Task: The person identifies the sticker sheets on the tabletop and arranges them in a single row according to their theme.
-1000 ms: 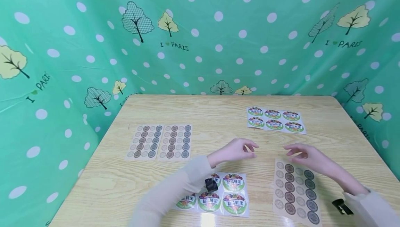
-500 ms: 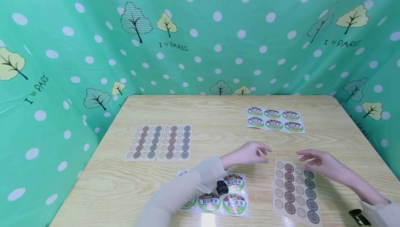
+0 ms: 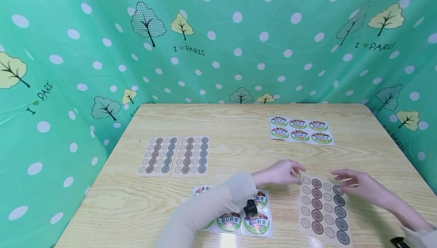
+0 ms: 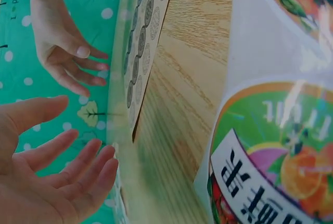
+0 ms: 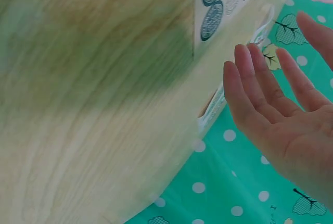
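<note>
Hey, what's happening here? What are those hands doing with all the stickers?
Someone's left hand and right hand are at the far corners of a sheet of little round stickers. Neither hand is gripping it; whether the left fingertips touch it is hard to tell. The sheet lies on the wooden table. Two similar sheets sit to the left, one fruit sticker sheet lies farther back, and another is partly under the left sleeve.
</note>
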{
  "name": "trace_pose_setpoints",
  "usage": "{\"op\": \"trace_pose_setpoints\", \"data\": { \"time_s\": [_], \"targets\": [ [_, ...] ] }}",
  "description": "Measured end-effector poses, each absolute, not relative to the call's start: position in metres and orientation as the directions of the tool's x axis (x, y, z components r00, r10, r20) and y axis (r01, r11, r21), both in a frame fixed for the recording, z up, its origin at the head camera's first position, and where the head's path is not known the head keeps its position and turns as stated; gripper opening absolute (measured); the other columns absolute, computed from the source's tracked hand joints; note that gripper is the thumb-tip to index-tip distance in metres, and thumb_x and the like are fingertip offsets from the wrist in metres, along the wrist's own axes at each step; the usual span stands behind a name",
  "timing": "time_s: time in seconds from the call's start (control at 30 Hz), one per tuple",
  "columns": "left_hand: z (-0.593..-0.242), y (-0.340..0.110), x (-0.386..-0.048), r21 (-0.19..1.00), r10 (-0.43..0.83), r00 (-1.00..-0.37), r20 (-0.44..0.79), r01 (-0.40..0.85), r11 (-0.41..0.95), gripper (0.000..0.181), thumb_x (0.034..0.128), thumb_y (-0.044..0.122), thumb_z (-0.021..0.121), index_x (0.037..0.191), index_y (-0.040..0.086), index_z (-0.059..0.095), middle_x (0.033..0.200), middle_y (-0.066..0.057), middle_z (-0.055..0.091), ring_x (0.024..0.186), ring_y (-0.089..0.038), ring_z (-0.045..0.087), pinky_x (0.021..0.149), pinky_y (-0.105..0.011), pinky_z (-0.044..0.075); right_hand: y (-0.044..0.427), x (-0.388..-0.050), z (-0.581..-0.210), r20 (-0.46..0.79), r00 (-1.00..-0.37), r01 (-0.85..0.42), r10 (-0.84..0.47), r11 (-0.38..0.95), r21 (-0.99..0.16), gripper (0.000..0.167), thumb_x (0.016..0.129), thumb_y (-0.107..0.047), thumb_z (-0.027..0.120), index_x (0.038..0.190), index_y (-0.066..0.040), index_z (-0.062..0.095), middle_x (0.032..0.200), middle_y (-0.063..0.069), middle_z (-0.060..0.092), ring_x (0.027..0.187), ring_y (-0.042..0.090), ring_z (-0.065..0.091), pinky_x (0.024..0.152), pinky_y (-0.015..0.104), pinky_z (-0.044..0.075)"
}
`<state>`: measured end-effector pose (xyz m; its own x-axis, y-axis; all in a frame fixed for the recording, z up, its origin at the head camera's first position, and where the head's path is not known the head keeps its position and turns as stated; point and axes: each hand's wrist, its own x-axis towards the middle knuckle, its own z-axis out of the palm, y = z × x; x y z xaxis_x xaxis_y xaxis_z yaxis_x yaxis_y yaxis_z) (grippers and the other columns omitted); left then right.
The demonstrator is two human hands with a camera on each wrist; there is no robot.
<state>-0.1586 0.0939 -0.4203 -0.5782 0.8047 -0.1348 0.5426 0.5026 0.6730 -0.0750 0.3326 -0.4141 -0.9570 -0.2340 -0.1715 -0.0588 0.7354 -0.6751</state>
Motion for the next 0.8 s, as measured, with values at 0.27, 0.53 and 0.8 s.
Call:
{"op": "trace_pose_setpoints", "data": {
  "time_s": [0.27, 0.53, 0.8],
  "targets": [
    [-0.426, 0.105, -0.157, 0.612, 0.789, -0.596, -0.153, 0.570, 0.549, 0.042, 0.0772, 0.023, 0.067, 0.117, 0.015, 0.056, 0.105, 0.002, 0.061, 0.082, 0.001, 0.055, 0.067, -0.005, 0.038, 0.336, -0.073, -0.423, -0.165, -0.960, -0.063, -0.227, 0.748, -0.660, 0.053, 0.073, -0.011, 0.068, 0.115, 0.014, 0.047, 0.103, 0.028, 0.056, 0.079, 0.015, 0.059, 0.063, 0.021, 0.049],
    [-0.429, 0.111, -0.155, 0.571, 0.767, -0.619, -0.170, 0.573, 0.588, 0.043, 0.0755, 0.024, 0.068, 0.117, 0.017, 0.057, 0.109, 0.004, 0.059, 0.098, -0.002, 0.052, 0.077, -0.008, 0.038, 0.338, -0.072, -0.430, -0.189, -0.961, -0.037, -0.203, 0.769, -0.638, 0.055, 0.071, -0.011, 0.070, 0.115, 0.013, 0.048, 0.105, 0.029, 0.055, 0.085, 0.032, 0.058, 0.064, 0.024, 0.051],
    [-0.436, 0.118, -0.160, 0.532, 0.757, -0.633, -0.161, 0.591, 0.607, 0.044, 0.0736, 0.025, 0.070, 0.115, 0.016, 0.058, 0.102, 0.006, 0.061, 0.087, 0.001, 0.051, 0.073, -0.005, 0.036, 0.340, -0.071, -0.434, -0.148, -0.969, -0.070, -0.195, 0.801, -0.594, 0.059, 0.066, -0.017, 0.073, 0.113, 0.010, 0.051, 0.104, 0.024, 0.058, 0.086, 0.024, 0.059, 0.068, 0.027, 0.050]
  ]
}}
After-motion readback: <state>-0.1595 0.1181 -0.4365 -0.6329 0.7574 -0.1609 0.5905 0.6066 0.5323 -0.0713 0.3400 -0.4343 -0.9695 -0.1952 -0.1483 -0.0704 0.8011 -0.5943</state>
